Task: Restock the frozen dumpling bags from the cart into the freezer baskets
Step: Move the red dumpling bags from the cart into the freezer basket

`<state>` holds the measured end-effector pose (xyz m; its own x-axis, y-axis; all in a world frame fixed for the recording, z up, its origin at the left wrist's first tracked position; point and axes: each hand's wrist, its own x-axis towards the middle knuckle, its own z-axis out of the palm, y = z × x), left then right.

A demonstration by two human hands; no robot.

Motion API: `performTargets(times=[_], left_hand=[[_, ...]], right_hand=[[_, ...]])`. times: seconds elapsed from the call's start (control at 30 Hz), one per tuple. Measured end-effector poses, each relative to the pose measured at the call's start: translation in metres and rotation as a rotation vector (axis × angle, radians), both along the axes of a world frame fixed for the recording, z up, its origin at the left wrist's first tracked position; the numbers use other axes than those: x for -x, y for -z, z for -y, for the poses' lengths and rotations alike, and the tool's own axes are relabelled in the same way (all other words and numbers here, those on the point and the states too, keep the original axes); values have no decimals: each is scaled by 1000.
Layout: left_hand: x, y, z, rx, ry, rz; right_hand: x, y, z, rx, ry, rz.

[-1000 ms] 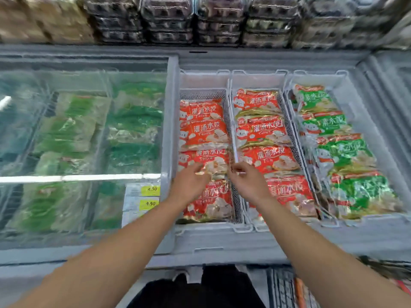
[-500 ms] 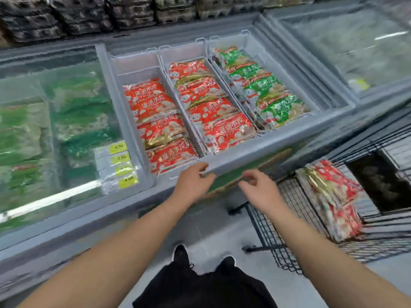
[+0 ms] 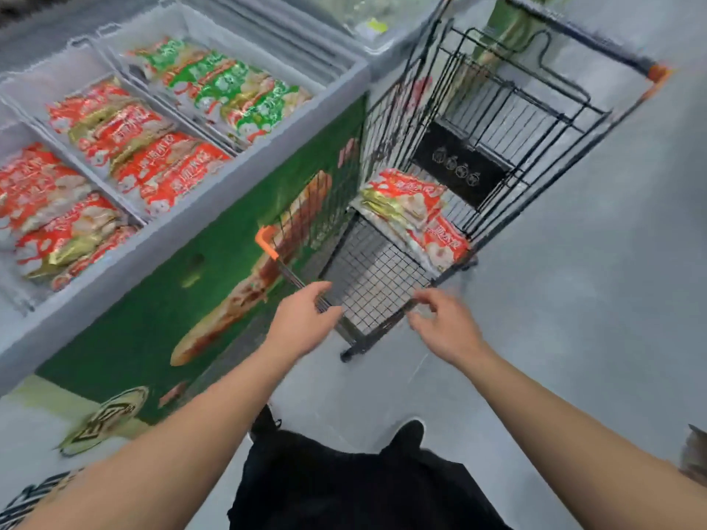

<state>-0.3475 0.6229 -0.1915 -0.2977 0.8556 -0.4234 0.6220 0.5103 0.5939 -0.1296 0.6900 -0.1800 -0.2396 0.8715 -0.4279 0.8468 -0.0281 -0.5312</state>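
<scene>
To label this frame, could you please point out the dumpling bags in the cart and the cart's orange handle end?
dumpling bags [image 3: 411, 212], head view, top red bag's face.
orange handle end [image 3: 265, 242], head view, near-left corner cap.

Dumpling bags [image 3: 415, 216] in cart [image 3: 386, 292], right of freezer [image 3: 237, 208], beyond both hands.

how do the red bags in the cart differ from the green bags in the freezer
The red bags in the cart are red with gold edges; the green bags in the freezer are green and white. The red bags in the cart form a small loose pile on the wire floor, while the green bags in the freezer overlap in a row filling a grey basket. Both look like flat printed plastic bags, and neither hand touches them.
</scene>
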Motion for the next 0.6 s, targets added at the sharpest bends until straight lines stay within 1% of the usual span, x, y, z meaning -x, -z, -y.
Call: performTargets(times=[0.13, 0.27, 0.43, 0.6], left_hand=[[-73, -2, -32, 10, 56, -41], [-118, -5, -68, 16, 50, -42], [-142, -4, -113, 1, 9, -5], [-142, 20, -173, 26, -93, 54]], right_hand=[[-83, 2, -26, 7, 48, -10], [-126, 1, -62, 17, 63, -42], [-135, 2, -113, 13, 25, -101], [-120, 13, -186, 46, 7, -145]])
